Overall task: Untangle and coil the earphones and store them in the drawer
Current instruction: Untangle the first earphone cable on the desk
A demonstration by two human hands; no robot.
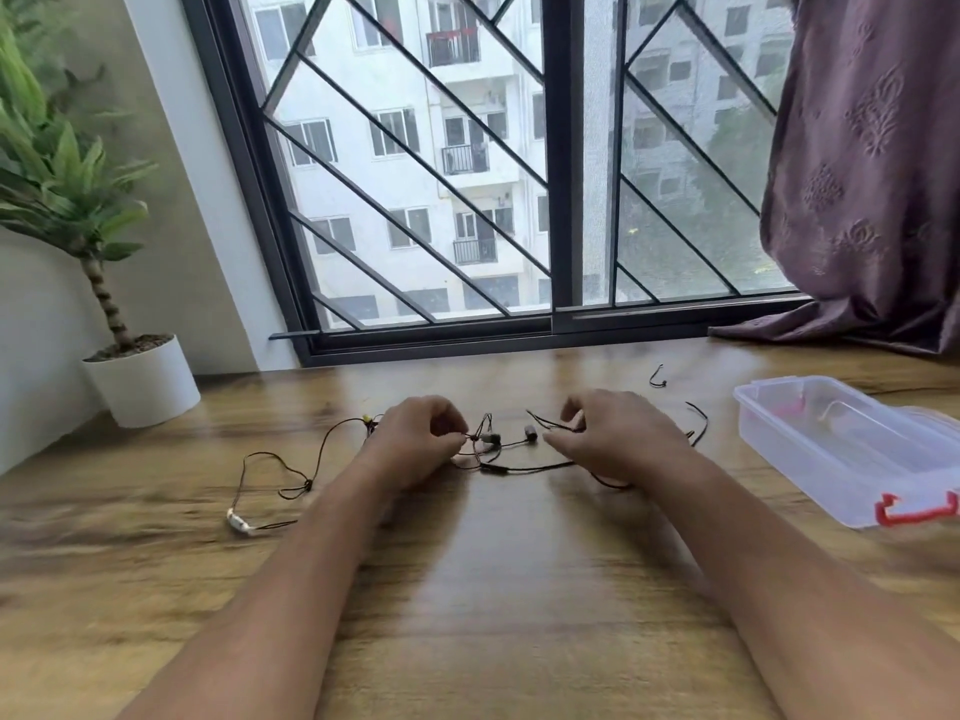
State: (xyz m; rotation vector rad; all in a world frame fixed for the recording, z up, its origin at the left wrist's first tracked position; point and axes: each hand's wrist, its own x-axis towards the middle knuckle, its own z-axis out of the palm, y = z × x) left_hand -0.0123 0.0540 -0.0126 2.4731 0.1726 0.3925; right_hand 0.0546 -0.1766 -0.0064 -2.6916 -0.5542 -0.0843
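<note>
Thin black earphones (524, 466) lie tangled across the middle of the wooden table (493, 589). Two small grey earbuds (491, 438) sit between my hands. My left hand (415, 441) pinches the cable just left of the earbuds. My right hand (613, 433) pinches another strand of the same cable to the right. A loop of cable trails left to a white plug piece (238, 522). More cable curls out behind my right hand (698, 423). No drawer is in view.
A clear plastic box (841, 449) with a red latch stands at the right, its lid beside it. A potted plant in a white pot (143, 381) stands at the far left. A barred window and a purple curtain (872, 174) lie behind the table. A short black tie (657, 376) lies near the sill.
</note>
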